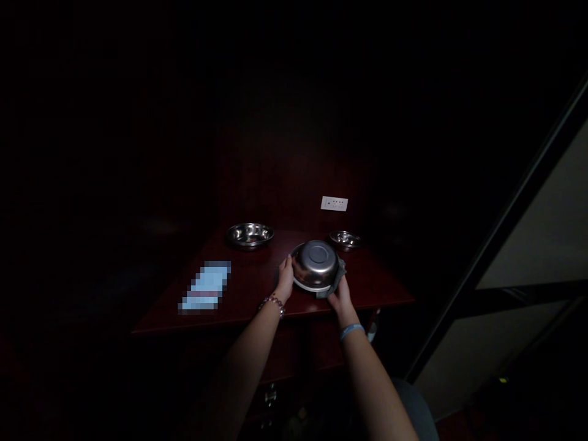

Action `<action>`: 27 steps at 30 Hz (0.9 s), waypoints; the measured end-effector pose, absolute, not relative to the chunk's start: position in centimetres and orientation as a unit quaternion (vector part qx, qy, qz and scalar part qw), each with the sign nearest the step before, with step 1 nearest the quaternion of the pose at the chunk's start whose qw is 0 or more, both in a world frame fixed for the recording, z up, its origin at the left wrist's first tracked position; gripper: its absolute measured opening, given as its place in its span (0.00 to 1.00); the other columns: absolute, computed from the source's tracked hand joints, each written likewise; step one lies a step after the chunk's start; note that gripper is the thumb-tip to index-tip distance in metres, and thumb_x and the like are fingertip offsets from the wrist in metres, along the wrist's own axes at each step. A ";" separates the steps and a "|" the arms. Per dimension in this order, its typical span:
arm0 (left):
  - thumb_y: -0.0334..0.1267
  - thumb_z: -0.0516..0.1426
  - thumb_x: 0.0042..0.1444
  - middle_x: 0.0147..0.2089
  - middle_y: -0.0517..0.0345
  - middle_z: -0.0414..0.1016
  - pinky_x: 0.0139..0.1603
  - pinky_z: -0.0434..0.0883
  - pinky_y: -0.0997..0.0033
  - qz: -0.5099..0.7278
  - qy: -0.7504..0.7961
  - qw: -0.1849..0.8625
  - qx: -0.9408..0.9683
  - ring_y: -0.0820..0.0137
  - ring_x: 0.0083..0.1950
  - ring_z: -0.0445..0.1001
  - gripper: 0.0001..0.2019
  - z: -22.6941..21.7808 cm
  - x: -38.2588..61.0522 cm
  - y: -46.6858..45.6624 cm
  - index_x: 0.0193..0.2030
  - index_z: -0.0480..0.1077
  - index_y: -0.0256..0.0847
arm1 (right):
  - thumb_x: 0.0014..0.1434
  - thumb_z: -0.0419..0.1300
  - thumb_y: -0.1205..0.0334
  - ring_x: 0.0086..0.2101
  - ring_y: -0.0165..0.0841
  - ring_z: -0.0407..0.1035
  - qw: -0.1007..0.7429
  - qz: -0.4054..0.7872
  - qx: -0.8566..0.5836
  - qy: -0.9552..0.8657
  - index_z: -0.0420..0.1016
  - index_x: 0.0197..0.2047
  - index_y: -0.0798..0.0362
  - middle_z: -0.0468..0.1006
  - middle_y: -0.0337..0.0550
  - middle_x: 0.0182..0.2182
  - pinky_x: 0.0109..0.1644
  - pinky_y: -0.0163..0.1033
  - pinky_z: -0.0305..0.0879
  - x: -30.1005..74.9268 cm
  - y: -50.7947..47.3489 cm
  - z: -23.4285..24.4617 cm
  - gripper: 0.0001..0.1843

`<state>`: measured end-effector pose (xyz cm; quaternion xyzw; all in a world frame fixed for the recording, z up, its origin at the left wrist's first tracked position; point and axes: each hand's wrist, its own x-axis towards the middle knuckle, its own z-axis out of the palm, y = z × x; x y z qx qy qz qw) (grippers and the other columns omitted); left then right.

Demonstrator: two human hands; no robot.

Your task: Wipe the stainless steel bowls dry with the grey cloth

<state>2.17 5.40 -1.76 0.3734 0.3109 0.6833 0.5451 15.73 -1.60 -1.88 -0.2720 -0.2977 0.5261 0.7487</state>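
Note:
A shiny metal bowl [316, 264] is held upside down over the dark red table [257, 297], its base facing up. My left hand [285, 279] grips its left rim, thumb uppermost. At the right rim, my right hand [340, 295] is closed on the bowl with a grey cloth [339, 278] between its fingers and the metal. Most of the fingers are hidden beneath the bowl. Behind it stand two more metal bowls, right side up: a wide one [250, 236] at the back left and a smaller one [345, 241] at the back right.
A blurred light-blue flat object [206, 288] lies on the table's left side. A white wall socket [334, 203] sits above the table's back edge. Below the tabletop are drawers with a metal handle [271, 395]. A dark-framed panel [519, 233] leans at the right.

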 end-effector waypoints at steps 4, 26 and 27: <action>0.54 0.59 0.58 0.51 0.44 0.82 0.62 0.70 0.55 0.678 0.306 0.564 0.358 0.58 0.55 0.78 0.21 -1.7 2.1 5.3 0.44 0.76 0.36 | 0.66 0.52 0.41 0.60 0.41 0.70 0.748 0.522 -0.276 -0.302 0.77 0.52 0.52 0.81 0.49 0.53 0.68 0.58 0.59 15.9 -1.5 -2.1 0.26; 0.56 0.60 0.58 0.42 0.47 0.84 0.58 0.73 0.55 0.611 0.299 0.571 0.460 0.59 0.47 0.81 0.20 -1.2 2.6 4.3 0.36 0.78 0.38 | 0.70 0.47 0.45 0.56 0.29 0.74 0.766 0.526 -0.246 -0.276 0.80 0.48 0.47 0.84 0.39 0.51 0.70 0.43 0.58 16.2 -0.4 -2.7 0.24; 0.56 0.60 0.58 0.40 0.47 0.84 0.57 0.74 0.56 0.610 0.304 0.572 0.457 0.59 0.46 0.81 0.20 -1.2 2.6 4.4 0.36 0.78 0.38 | 0.70 0.47 0.45 0.57 0.30 0.74 0.765 0.527 -0.246 -0.277 0.80 0.48 0.47 0.83 0.38 0.51 0.70 0.43 0.58 16.1 -0.4 -2.7 0.24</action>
